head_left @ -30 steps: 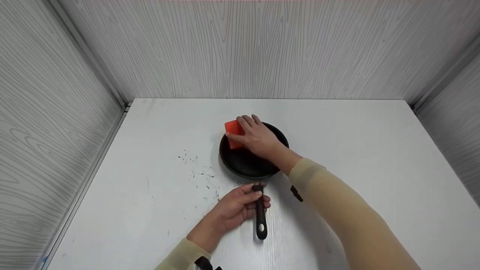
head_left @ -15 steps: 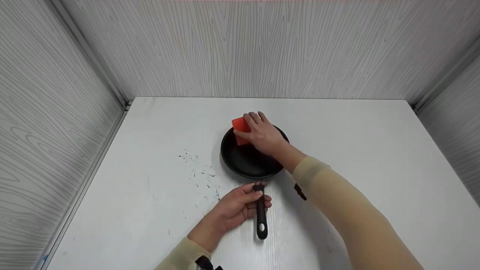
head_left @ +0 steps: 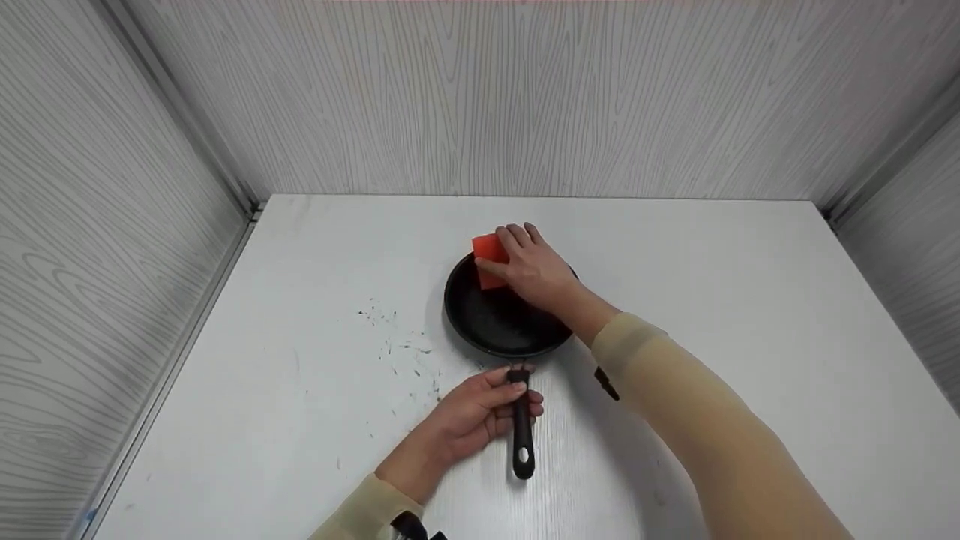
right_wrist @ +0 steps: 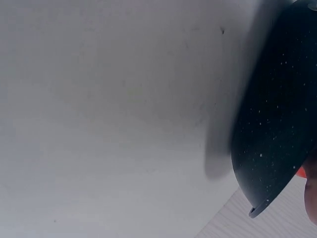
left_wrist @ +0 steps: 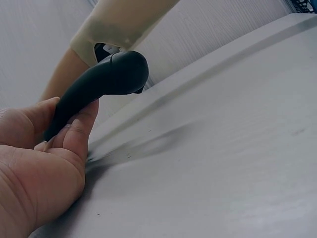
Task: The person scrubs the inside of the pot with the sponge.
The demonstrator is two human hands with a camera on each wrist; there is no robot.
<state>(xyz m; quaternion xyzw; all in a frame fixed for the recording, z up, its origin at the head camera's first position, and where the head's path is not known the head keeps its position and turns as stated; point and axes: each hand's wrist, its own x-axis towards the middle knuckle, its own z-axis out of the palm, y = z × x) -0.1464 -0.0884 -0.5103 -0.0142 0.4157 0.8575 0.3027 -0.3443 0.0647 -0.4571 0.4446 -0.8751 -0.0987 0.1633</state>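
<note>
A black frying pan [head_left: 502, 330] is at the middle of the white table, its handle [head_left: 523, 442] toward me. My left hand [head_left: 472, 420] grips the handle close to the pan, thumb on top and fingers beneath. In the left wrist view the handle [left_wrist: 109, 74] stands above the tabletop. My right hand [head_left: 536, 270] holds an orange-red rectangular sponge [head_left: 489, 259] against the far left inside of the pan. The hand covers part of the sponge and the pan's right side. In the right wrist view the pan's speckled outer side [right_wrist: 277, 109] shows, with little of the hand.
Dark crumbs and streaks [head_left: 405, 346] lie scattered on the white table [head_left: 262, 420] left of the pan. Grey wood-grain panels [head_left: 487, 97] stand behind the table and on both sides.
My right hand has slid the sponge rightward along the pan's far inner side. The pan has shifted very slightly right; my left hand keeps its hold on the handle.
</note>
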